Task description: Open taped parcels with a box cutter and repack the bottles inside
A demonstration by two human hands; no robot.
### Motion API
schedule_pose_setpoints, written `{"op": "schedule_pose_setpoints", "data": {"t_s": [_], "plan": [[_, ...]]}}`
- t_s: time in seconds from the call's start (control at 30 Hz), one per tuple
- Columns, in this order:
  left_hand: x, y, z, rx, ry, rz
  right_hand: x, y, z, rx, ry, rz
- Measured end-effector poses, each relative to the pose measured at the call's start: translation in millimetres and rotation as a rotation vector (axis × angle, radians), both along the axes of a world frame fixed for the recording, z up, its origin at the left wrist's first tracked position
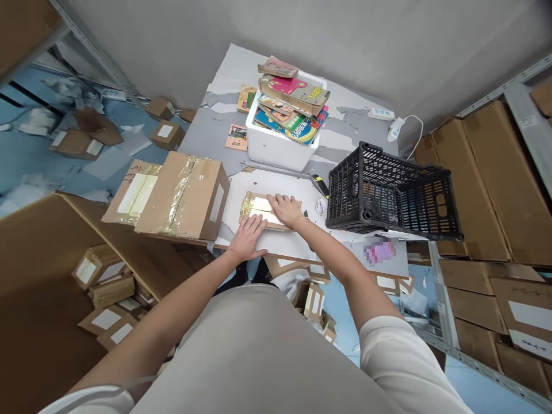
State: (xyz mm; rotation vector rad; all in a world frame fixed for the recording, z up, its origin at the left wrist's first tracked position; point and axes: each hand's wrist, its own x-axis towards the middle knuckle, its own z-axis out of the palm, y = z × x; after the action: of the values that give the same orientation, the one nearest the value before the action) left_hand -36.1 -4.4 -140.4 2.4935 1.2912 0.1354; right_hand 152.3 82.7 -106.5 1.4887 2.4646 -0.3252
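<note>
A small flat cardboard parcel (pixel 264 206) lies on the white tabletop in front of me. It carries a white label, and shiny clear tape wraps its left end. My left hand (pixel 248 237) rests with spread fingers on the near left edge of the parcel. Flat on its right part lies my right hand (pixel 285 210), fingers stretched out and pointing left. Neither hand grips anything. Beyond the right hand a yellow and black utility knife (pixel 319 185) lies near a black plastic crate (pixel 394 192).
Left of my hands, a large taped carton (pixel 183 195) stands beside another box (pixel 131 192). A white foam box (pixel 280 145) holds piled books (pixel 295 95). A power strip (pixel 381 114) lies at the back right. Boxes fill the shelves at right; parcels and packing scraps litter the floor.
</note>
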Motion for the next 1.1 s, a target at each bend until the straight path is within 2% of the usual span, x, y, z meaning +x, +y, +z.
{"op": "schedule_pose_setpoints", "data": {"t_s": [0.27, 0.4, 0.5, 0.57, 0.63, 0.77, 0.83, 0.9, 0.93, 1.0, 1.1], "plan": [[10.2, 8.9, 4.3, -0.023, -0.03, 0.074, -10.0, 3.2, -1.9, -0.026, 0.014, -0.153], [7.4, 9.2, 4.5, -0.028, -0.015, 0.025, -22.7, -1.9, -1.4, 0.074, -0.039, -0.262], [1.3, 4.6, 3.9, -0.018, -0.011, -0.004, -24.5, -1.9, 8.8, 0.085, -0.013, -0.111], [-2.2, 0.8, 2.5, -0.018, -0.007, -0.008, -19.4, 7.8, 20.2, 0.006, 0.009, 0.022], [-4.3, -3.4, 0.2, -0.017, -0.005, -0.01, -11.0, 26.8, 32.4, -0.085, 0.026, 0.057], [-4.4, -8.2, -3.5, -0.017, -0.022, -0.016, 1.9, 67.8, 40.6, -0.167, 0.068, -0.078], [-4.3, -4.3, -2.5, -0.023, -0.027, -0.013, 2.8, 72.0, 32.7, -0.095, 0.052, -0.213], [-6.6, 6.0, 2.1, -0.026, -0.03, 0.001, 2.2, 61.2, 20.8, 0.063, 0.071, -0.282], [-9.2, 13.5, 5.9, -0.024, -0.028, 0.017, 2.6, 51.5, 15.1, 0.144, 0.101, -0.256], [-17.7, 32.8, 15.4, -0.005, -0.015, 0.053, 5.8, 28.0, 7.1, 0.237, 0.175, -0.091], [-35.1, 69.4, 28.8, 0.03, 0.036, 0.004, 13.2, -5.5, 5.8, 0.163, 0.23, 0.178]]}}
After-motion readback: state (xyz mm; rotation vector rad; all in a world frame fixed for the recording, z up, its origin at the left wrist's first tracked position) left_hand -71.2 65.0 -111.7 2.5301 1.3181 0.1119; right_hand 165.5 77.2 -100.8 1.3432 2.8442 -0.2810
